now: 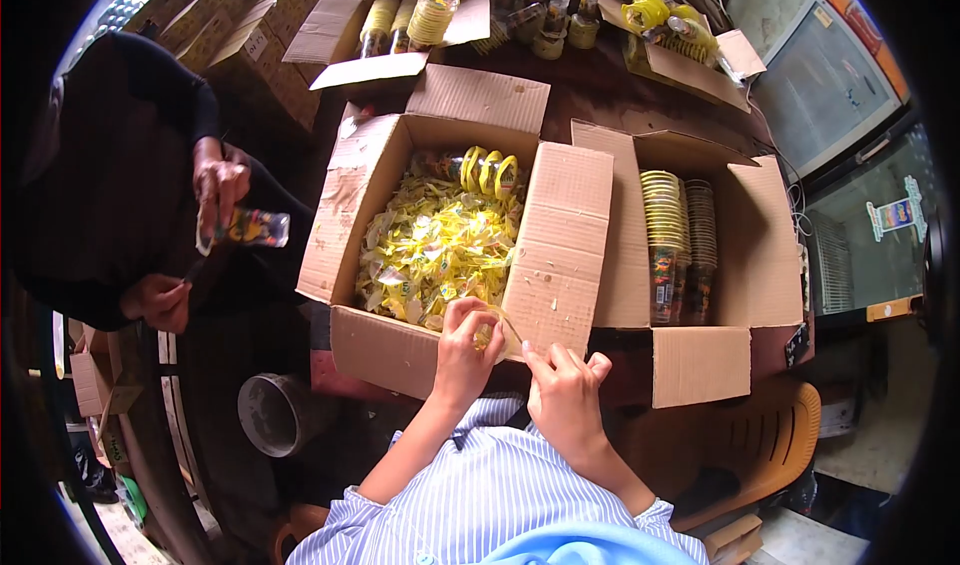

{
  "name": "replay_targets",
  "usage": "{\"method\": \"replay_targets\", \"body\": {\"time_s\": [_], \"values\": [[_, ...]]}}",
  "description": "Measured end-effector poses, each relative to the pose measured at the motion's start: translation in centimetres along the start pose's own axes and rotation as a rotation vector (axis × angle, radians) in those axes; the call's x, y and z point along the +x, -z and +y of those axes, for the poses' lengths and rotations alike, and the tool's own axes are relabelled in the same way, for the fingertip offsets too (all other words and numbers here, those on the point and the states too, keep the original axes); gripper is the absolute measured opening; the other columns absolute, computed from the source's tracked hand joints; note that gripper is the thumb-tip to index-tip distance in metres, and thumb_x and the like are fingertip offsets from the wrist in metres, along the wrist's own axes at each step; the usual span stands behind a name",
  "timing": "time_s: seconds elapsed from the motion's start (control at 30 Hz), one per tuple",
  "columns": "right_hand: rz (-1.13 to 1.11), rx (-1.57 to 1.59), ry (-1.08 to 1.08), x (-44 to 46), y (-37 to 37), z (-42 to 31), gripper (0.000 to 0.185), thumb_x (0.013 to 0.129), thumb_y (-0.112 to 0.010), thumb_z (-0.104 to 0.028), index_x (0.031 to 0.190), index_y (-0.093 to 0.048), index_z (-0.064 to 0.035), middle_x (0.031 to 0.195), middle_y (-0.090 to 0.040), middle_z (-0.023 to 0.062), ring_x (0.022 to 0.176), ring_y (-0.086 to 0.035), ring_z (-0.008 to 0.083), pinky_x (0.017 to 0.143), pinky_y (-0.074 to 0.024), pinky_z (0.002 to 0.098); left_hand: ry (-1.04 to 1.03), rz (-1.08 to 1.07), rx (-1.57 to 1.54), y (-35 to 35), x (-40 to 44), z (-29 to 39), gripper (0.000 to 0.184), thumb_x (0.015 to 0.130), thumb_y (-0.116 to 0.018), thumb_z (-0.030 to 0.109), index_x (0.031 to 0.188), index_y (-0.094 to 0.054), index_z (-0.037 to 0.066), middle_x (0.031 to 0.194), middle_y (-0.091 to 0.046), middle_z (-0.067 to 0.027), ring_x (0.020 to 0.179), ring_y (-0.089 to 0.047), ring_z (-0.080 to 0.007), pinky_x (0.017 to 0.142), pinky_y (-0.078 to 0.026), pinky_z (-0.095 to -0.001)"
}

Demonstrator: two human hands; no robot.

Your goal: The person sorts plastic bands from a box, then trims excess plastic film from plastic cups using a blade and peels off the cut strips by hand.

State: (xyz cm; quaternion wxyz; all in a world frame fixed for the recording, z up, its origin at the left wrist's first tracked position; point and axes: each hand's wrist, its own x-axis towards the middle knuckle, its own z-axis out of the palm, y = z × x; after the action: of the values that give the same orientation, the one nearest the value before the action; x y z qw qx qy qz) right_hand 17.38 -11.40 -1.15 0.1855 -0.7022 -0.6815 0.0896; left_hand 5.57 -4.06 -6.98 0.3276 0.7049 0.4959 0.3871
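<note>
My left hand point(468, 343) is closed on a clear plastic piece with a yellow edge point(497, 327), held over the near edge of an open cardboard box point(556, 235). My right hand point(566, 390) is beside it, fingers closed round a thin, dark, blade-like tool point(513, 331) whose tip meets the plastic piece. Much of the piece is hidden by my fingers. Inside the box lies a heap of yellow and clear plastic scraps point(440, 250). Several yellow-rimmed plastic cups point(488, 172) lie on their sides at its far end.
To the right, another box point(760, 255) holds stacked printed cups point(662, 245). Boxes of cups point(432, 15) and jars point(555, 15) stand at the back. At left, a co-worker's hands point(222, 180) hold a printed cup point(258, 228). A bucket point(270, 415) and an orange chair point(760, 435) flank me.
</note>
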Motion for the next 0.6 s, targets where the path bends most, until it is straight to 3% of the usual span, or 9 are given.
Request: {"method": "replay_targets", "body": {"time_s": [0.6], "values": [[-0.105,-0.019,-0.039,0.17,0.42,-0.62,0.027,0.073,-0.054,-0.006,0.099,-0.062,-0.0038,0.077,-0.054,0.0062,0.076,-0.056,0.0178,0.075,-0.0285,0.04,0.001,0.009,0.018,-0.05,-0.03,-0.23,0.01,0.072,-0.062,0.004,0.076,-0.055,-0.001,0.097,-0.052,-0.0156,0.092,-0.052,-0.0303,0.081,-0.042,-0.0366]]}}
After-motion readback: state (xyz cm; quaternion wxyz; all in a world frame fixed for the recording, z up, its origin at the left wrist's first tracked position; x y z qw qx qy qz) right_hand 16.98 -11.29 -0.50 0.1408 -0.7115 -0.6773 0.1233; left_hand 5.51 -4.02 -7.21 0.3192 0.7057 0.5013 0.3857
